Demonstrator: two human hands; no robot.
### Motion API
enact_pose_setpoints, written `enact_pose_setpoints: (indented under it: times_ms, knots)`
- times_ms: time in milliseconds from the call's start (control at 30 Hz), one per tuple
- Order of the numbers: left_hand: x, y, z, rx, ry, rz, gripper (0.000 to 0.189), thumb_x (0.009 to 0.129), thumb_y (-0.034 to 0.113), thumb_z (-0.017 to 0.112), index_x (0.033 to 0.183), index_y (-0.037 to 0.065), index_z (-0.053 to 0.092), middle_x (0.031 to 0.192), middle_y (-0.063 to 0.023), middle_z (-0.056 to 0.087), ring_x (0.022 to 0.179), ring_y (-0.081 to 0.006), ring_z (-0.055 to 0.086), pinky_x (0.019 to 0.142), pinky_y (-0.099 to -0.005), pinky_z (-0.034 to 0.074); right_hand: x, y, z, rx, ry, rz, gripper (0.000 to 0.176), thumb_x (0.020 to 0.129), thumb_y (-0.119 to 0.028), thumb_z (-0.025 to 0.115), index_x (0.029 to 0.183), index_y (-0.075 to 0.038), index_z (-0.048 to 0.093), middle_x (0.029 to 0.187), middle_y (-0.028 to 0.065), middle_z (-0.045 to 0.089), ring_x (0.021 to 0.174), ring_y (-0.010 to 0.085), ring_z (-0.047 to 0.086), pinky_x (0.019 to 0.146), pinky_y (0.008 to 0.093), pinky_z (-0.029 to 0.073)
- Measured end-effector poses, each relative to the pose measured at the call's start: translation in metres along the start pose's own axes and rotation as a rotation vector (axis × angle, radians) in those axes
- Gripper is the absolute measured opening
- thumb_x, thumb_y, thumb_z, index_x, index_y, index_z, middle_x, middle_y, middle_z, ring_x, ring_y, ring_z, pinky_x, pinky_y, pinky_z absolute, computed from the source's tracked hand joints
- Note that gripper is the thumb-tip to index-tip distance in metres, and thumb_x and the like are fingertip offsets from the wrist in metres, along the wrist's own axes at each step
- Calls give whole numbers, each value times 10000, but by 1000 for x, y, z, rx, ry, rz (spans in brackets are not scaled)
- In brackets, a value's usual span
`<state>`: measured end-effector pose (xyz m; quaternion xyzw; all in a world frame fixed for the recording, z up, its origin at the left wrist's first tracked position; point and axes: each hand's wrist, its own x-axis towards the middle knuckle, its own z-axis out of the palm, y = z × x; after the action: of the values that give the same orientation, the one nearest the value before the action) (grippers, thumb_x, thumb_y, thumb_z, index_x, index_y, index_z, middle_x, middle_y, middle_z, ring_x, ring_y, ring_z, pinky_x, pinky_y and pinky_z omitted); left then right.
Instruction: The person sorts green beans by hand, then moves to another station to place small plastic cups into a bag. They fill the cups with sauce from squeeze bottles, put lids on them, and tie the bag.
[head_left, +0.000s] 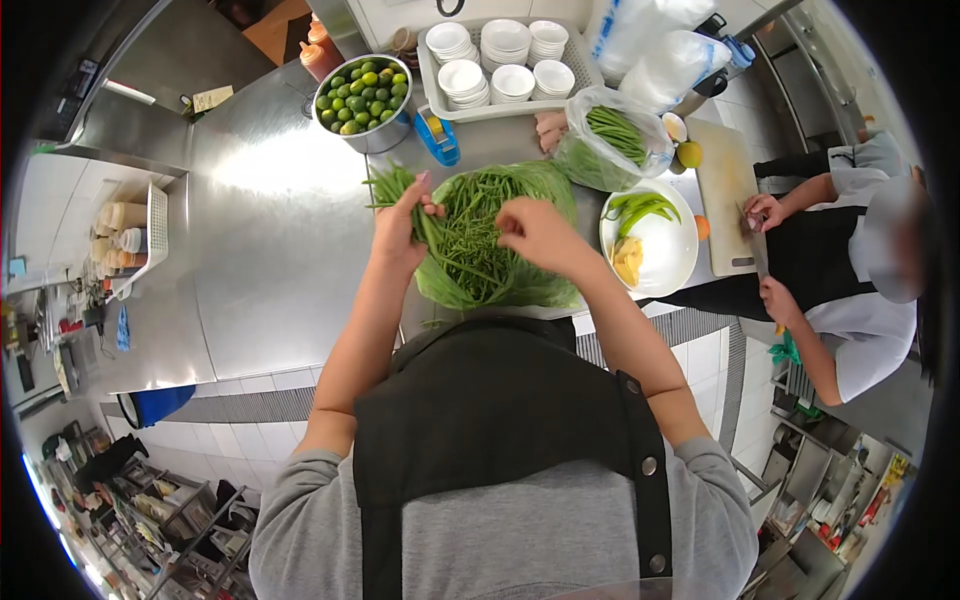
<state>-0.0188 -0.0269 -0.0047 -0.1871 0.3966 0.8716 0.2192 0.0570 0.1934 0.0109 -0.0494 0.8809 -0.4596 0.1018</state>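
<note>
My left hand point(405, 222) is closed round a bunch of green beans point(390, 186), held above the left edge of a green plastic bag point(548, 190). The open bag lies on the steel counter, full of loose green beans point(475, 235). Over the right part of these beans is my right hand point(535, 232), its fingers curled together and pointing left. Whether anything small is pinched in its fingertips cannot be made out.
Behind the bag are a pot of limes point(362, 95), a blue tape dispenser point(437, 138), a crate of white bowls point(430, 85) and a clear bag of beans point(600, 150). A white plate point(665, 250) sits right. A co-worker point(830, 240) cuts at a board point(722, 190).
</note>
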Motion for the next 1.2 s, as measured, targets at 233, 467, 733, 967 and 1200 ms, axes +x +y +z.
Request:
enact_pose_setpoints:
  times_ms: [233, 467, 733, 967, 1200]
  knots:
    - [-17, 29, -14, 451, -6, 77, 112, 866, 66, 749, 886, 20, 650, 770, -48, 661, 638, -127, 614, 596, -275, 524, -22, -14, 39, -495, -313, 134, 125, 760, -101, 723, 792, 15, 690, 867, 197, 668, 867, 402, 668, 775, 496, 539]
    - [-22, -1, 0, 1123, -357, 193, 207, 771, 80, 823, 942, -16, 760, 808, -72, 743, 671, -116, 673, 633, -285, 542, -18, -24, 8, -287, 85, -73, 54, 818, -55, 652, 845, -10, 666, 874, 147, 614, 874, 365, 626, 777, 456, 505]
    - [-34, -13, 23, 1030, -331, 108, 229, 813, 109, 810, 963, -27, 705, 825, -83, 742, 730, -116, 689, 604, -299, 548, -16, -35, -6, 48, 431, -137, 47, 833, 28, 672, 866, -3, 661, 804, 83, 620, 707, 212, 595, 663, 309, 482]
    - [-40, -15, 19, 237, -220, -192, 159, 934, 97, 691, 1049, 16, 616, 882, -79, 690, 612, -101, 594, 607, -269, 551, -9, -5, 0, 296, 489, 80, 131, 817, -4, 748, 927, -24, 679, 854, 26, 652, 735, 104, 582, 656, 275, 481]
    - [-25, -2, -3, -281, -326, -283, 99, 1015, 153, 597, 1076, 76, 586, 885, 2, 608, 627, -49, 558, 682, -243, 549, -24, -12, 7, 494, -1, 69, 173, 918, -92, 679, 1076, -24, 672, 854, 34, 635, 783, 109, 591, 741, 273, 491]
